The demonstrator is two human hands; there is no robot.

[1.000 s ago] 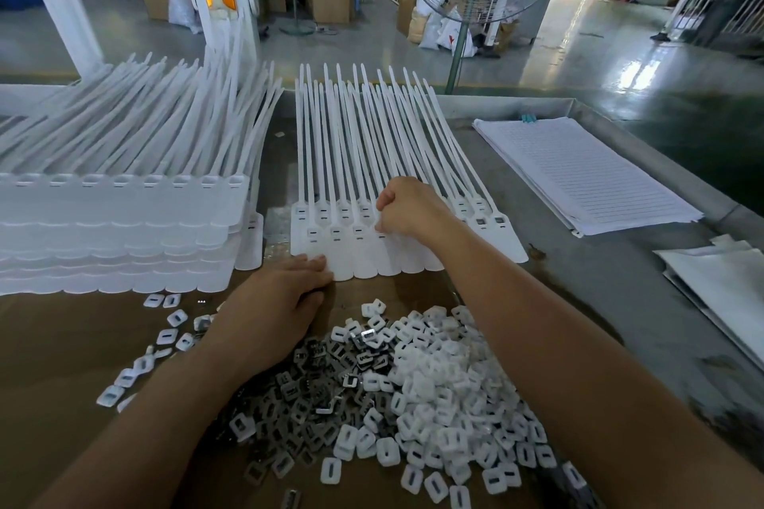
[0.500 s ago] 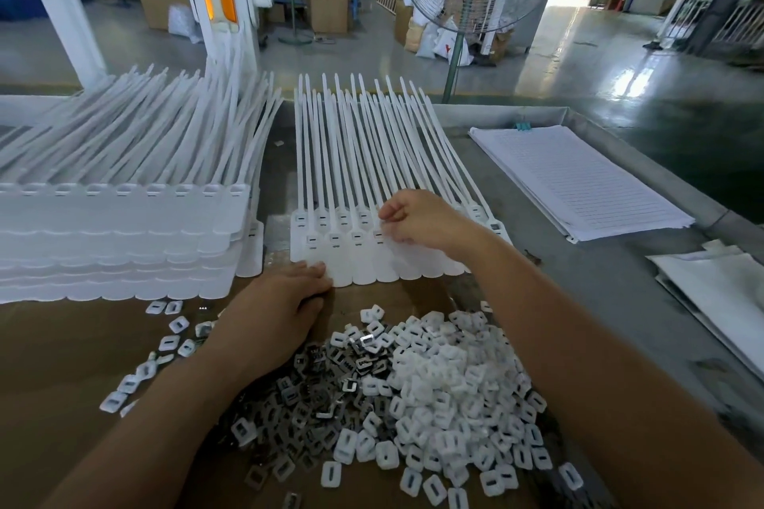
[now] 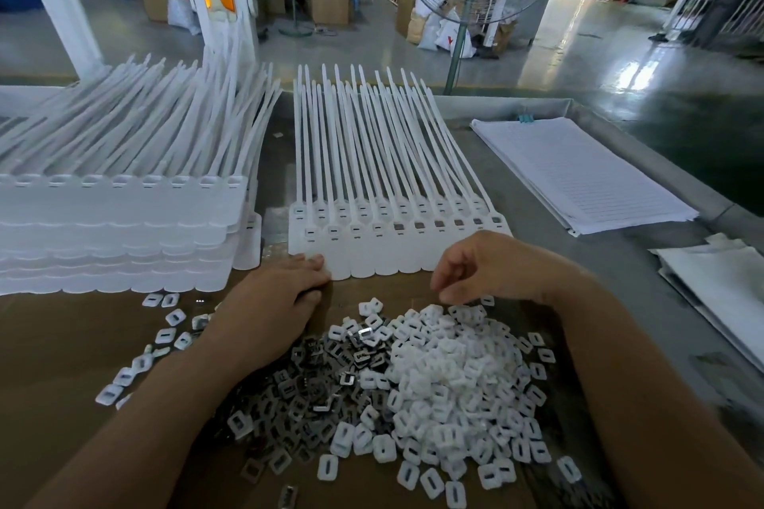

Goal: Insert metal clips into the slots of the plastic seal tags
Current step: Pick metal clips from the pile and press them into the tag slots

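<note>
1. Datum: tag row (image 3: 397, 256), flat on the bench. Its right-hand slots (image 3: 417, 225) looked filled grey and the left ones empty. That was only our read, as they were small.
2. Clips (image 3: 314, 376) sat heaped just near-side of the row, butting into a heap of white caps (image 3: 454, 376).
3. Left hand (image 3: 273, 302) lay flat, fingers roughly straight, tips touching the row's near-left corner, gripping nothing. Right hand (image 3: 483, 269) hovered at the row's near edge, fingers curled down. We couldn't tell whether it pinched a clip.
4. Risk: wrong pick. Clips and caps mixed at the seam, so a quick grab could have brought a cap or two tangled clips.
5. Risk: row shift. Only the left fingertips pinned it, so a push into a slot could have skidded or fanned the tags.
6. Risk: clip reversed or cocked. Heap orientation was random, so one might have jammed or sat proud.
7. Risk: skipped slot. We judged filled and empty hard to tell apart at a glance.
8. Risk: a forearm sweep scattering the heaps.
9. Writing: we read none. Sheets (image 3: 578, 174) right of the row showed ruled lines only. A sack (image 3: 442, 33) far beyond the row carried a red mark, illegible.
</note>
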